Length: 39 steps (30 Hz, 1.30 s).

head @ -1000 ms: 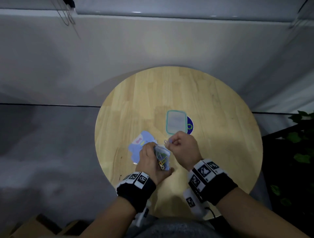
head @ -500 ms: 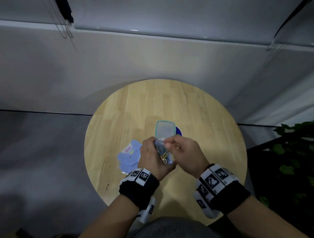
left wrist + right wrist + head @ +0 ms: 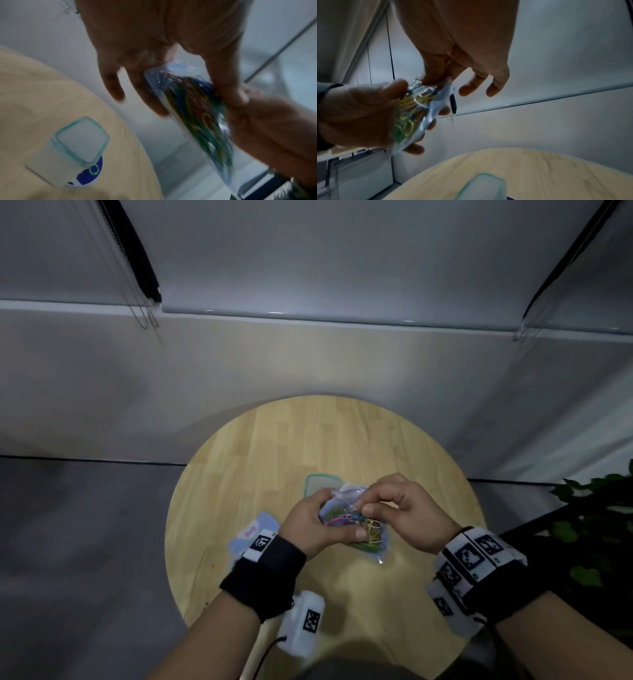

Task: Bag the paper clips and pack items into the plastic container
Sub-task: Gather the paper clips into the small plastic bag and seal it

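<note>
A small clear plastic bag [image 3: 356, 525] full of coloured paper clips [image 3: 342, 520] is held up above the round wooden table [image 3: 239, 474]. My left hand [image 3: 337, 517] grips the bag from the left, thumb on one face and fingers behind it [image 3: 193, 115]. My right hand [image 3: 364, 506] pinches the bag's top edge [image 3: 443, 86] between thumb and forefinger; its other fingers are spread loose. The clear plastic container [image 3: 317, 484] with a teal rim stands open on the table just behind my hands [image 3: 77, 142].
A light blue printed card [image 3: 251, 534] lies on the table left of my left wrist. A dark blue round disc [image 3: 91, 174] sits under the container's edge. A grey wall runs behind the table, and green leaves [image 3: 599, 515] hang at the right.
My right hand, which held a single clip beside the bag, has moved onto the bag's top edge. Both hands have lifted the bag and shifted it right, in front of the container.
</note>
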Each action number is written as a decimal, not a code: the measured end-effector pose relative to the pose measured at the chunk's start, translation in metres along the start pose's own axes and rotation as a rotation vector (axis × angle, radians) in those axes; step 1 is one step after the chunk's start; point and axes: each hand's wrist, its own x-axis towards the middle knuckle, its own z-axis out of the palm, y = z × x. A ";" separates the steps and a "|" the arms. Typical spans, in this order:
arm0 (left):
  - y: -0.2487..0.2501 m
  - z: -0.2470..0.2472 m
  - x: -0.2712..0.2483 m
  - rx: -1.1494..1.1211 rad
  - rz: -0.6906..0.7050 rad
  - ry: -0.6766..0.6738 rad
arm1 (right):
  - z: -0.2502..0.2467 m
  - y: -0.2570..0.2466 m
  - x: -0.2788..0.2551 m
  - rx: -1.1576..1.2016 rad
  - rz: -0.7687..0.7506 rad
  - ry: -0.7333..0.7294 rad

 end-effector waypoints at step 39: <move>0.075 0.041 -0.034 -0.086 0.058 -0.148 | -0.056 -0.055 -0.030 -0.018 -0.188 -0.065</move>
